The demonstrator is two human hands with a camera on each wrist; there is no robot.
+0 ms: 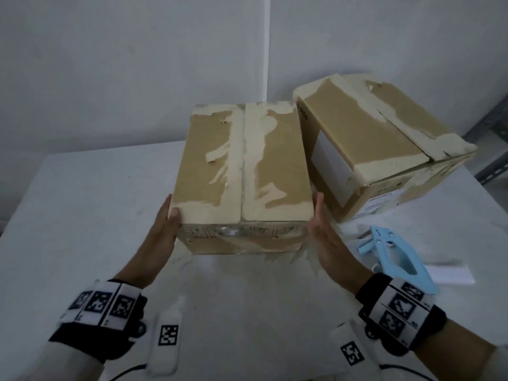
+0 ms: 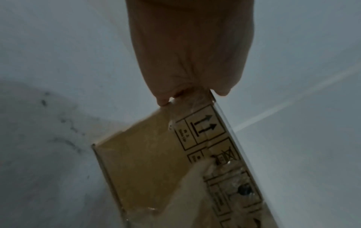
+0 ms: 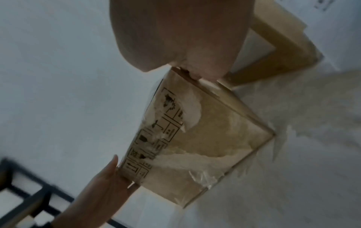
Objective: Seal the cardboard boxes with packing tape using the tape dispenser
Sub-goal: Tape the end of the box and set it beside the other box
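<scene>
Head view, nearest first: two wrists wearing black bands with white square-patterned marker tags reach forward over a white table (image 1: 90,204). Just past them the left hand (image 1: 162,232) lies against the near left corner of a brown rectangular cardboard box (image 1: 242,171), fingers straight along its left side and the thumb resting on the top edge; the right hand (image 1: 323,235) lies flat against the near right corner, fingers straight and together, pointing away. Neither hand curls round anything. This cardboard box stands on the table at the middle of the view, its two top flaps closed with the seam running away from the person, pale torn patches and strips of clear tape along the seam and over the near face, where black handling symbols are printed. Left wrist view shows the fingertips (image 2: 164,100) touching the box's upper corner beside an arrows-up symbol. Right wrist view shows the palm at the opposite corner, with the left hand visible across the near face. To the right of the right wrist a light blue plastic tape dispenser (image 1: 395,257) lies on the table, untouched, beside a flat white sheet (image 1: 453,273). Farther back on the right stands a second brown cardboard box (image 1: 384,149), turned at an angle, its top flaps slightly parted, just beside the first one. Behind everything rises a plain white wall (image 1: 137,64)
</scene>
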